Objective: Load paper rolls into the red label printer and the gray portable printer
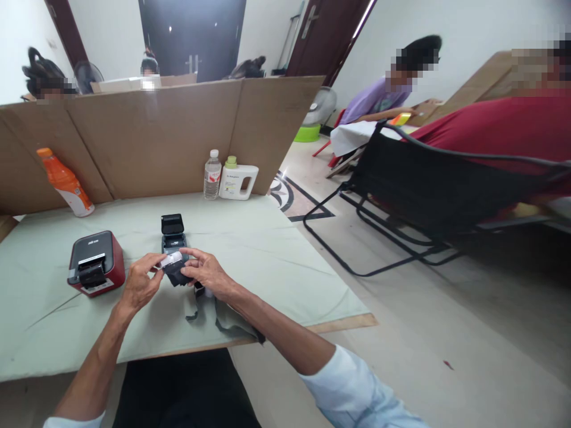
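One small white roll [172, 258] lies aslant over the near part of a dark handheld device [173, 243], whose lid stands open at the far end. On the roll's left end the left hand [141, 282] has its grip clamped, thumb and fingertips drawn together. At the other end, the right hand [209, 274] brings its forefinger against the roll, with the thumb lower, by the device; whether that grip is closed on the roll or merely steadies it, I cannot tell. Both hands work above a desk [272, 249] covered in pale green cloth. Left of the device sits a red and black box-shaped machine [96, 261]. Toward the back, an orange bottle [66, 183] tilts in view near the cardboard screen [169, 142], and farther right a clear bottle [213, 178] stands just beside a white jug [232, 185] with a green cap. Beyond the desk's right side are a black folding chair [401, 172] and a person in purple [379, 98].
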The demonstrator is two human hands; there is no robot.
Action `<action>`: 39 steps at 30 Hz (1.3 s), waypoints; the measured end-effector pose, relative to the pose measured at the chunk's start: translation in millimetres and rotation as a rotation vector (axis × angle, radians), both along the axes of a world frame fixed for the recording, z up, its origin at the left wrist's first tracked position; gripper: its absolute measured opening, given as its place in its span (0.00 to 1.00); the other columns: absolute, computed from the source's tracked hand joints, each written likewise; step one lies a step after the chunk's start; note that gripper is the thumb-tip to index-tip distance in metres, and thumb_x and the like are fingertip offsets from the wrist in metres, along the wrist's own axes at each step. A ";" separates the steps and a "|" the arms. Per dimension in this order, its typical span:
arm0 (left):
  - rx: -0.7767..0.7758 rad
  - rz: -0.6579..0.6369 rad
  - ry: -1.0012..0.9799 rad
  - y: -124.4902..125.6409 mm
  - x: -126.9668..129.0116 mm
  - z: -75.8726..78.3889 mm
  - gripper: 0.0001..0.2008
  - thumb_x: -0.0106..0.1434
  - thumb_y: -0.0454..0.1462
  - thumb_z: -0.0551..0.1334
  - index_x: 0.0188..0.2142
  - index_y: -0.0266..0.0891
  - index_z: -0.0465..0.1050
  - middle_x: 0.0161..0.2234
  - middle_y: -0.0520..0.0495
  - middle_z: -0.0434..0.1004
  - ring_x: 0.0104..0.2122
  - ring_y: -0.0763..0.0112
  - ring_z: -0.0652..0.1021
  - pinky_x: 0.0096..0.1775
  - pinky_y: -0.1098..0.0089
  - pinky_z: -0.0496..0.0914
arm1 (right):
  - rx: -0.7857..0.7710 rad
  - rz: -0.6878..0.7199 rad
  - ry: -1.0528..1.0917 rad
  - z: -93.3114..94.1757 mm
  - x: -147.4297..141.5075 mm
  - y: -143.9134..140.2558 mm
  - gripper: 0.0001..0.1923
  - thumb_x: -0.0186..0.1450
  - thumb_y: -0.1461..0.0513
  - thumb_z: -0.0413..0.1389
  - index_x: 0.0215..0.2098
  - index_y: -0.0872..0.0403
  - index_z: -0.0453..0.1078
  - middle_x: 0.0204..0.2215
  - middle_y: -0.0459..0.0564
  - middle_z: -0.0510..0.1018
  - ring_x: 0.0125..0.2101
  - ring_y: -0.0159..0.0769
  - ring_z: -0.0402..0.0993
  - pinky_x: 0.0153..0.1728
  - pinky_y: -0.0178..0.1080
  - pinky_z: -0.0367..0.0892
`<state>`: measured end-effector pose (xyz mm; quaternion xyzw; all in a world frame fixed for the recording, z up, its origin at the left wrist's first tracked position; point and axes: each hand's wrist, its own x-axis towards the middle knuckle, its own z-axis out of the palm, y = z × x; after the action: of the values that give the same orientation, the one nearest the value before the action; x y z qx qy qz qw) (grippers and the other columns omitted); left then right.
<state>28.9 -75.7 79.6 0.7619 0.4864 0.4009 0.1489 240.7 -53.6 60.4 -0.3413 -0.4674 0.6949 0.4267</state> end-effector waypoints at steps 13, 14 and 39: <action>-0.140 0.094 0.211 120.4 -6.8 -18.8 0.20 0.53 0.29 0.62 0.43 0.43 0.86 0.40 0.45 0.87 0.40 0.58 0.82 0.48 0.61 0.76 | -0.090 -0.038 -0.088 -17.1 -18.5 71.6 0.07 0.53 0.69 0.67 0.31 0.58 0.79 0.23 0.49 0.81 0.23 0.32 0.79 0.24 0.32 0.74; -0.147 0.104 0.217 123.5 -6.5 -19.3 0.20 0.53 0.29 0.62 0.43 0.43 0.86 0.40 0.45 0.87 0.39 0.58 0.82 0.47 0.62 0.76 | -0.099 -0.038 -0.079 -18.8 -18.5 74.0 0.07 0.53 0.69 0.68 0.31 0.58 0.79 0.24 0.50 0.82 0.23 0.32 0.79 0.24 0.32 0.74; -0.172 -0.033 0.192 119.2 -9.0 -20.0 0.16 0.56 0.31 0.63 0.42 0.43 0.86 0.44 0.44 0.86 0.45 0.57 0.82 0.52 0.61 0.74 | 1.259 -0.162 -1.155 -28.0 -3.2 79.2 0.08 0.71 0.65 0.56 0.43 0.53 0.78 0.48 0.57 0.77 0.45 0.43 0.69 0.41 0.40 0.66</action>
<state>19.9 43.6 59.7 0.7891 0.5184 0.2803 0.1730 237.5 25.6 32.5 -0.3736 -0.8843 -0.0094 0.2799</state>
